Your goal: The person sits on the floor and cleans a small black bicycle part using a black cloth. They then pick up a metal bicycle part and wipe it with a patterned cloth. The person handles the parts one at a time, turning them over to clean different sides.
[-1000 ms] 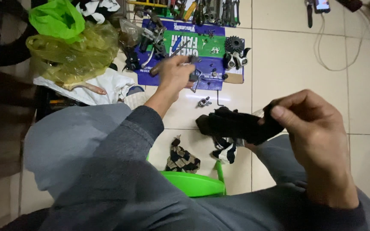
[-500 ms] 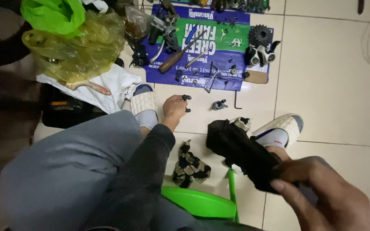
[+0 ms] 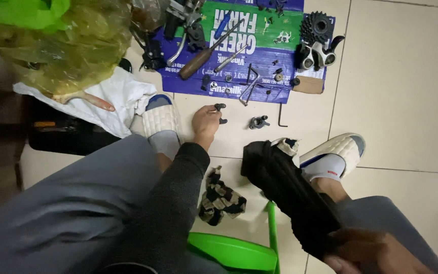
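Observation:
My left hand (image 3: 206, 123) reaches down to the tiled floor and pinches a small black metal part (image 3: 220, 108) between its fingertips. A small grey clamp-like part (image 3: 259, 122) lies on the floor just right of it. My right hand (image 3: 376, 253), at the bottom right edge, grips the lower end of a long black rag (image 3: 287, 193) that hangs over my right leg. A checked black-and-cream cloth (image 3: 221, 199) lies crumpled on the floor between my legs.
A blue and green flattened carton (image 3: 280, 30) holds a wooden-handled screwdriver (image 3: 198, 58), a gear cassette (image 3: 316, 26), a brake caliper (image 3: 314, 55) and small bolts. An allen key (image 3: 281, 115) lies beside it. Yellow-green plastic bags (image 3: 62, 45), a white cloth (image 3: 115, 104) and a green stool (image 3: 239, 251) surround me.
My left hand has drawn back from the carton to the bare floor and taken the small black part. My right hand with the rag has dropped toward the bottom right. The camera tilted down.

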